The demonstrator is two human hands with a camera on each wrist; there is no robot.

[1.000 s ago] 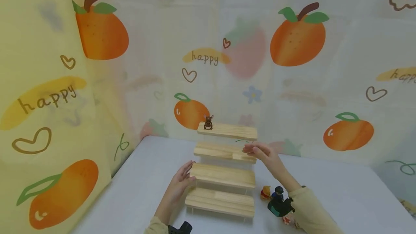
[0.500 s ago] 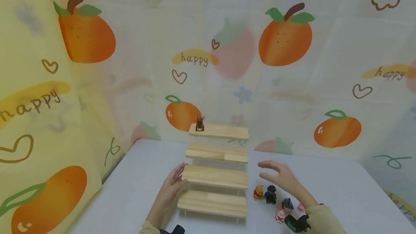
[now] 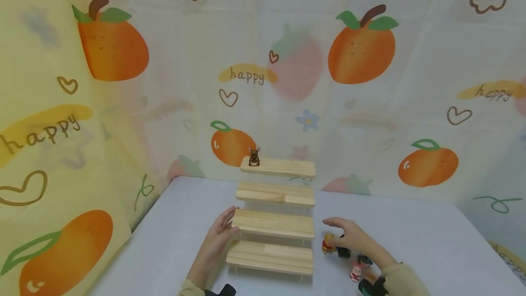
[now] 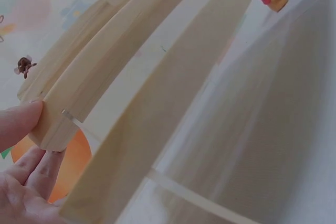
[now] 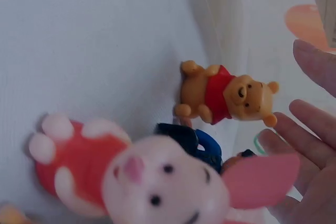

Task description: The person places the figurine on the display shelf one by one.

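A stepped wooden display rack (image 3: 273,224) with several pale planks stands on the white table. My left hand (image 3: 217,239) grips the left end of one plank, thumb over it and fingers beneath, as the left wrist view shows. To the rack's right, my right hand (image 3: 358,240) reaches over a group of small figurines with its fingers spread and nothing held. Nearest its fingertips is a yellow bear figurine in a red shirt (image 5: 220,94), seated upright. A pink piglet figurine (image 5: 160,174) sits closer to the right wrist camera, partly covering a dark blue figurine (image 5: 210,145).
On the left end of the top plank sits a small brown big-eared figurine (image 3: 254,157). Behind the table (image 3: 411,227) hangs a fruit-printed cloth (image 3: 361,127), with a yellowish side panel (image 3: 41,81) at the left. A dark wrist mount partly covers figurines at the right.
My right hand has moved from the second-highest plank's right end, right and down to the figurines. My left hand keeps its place on the rack. The head view has shifted slightly right.
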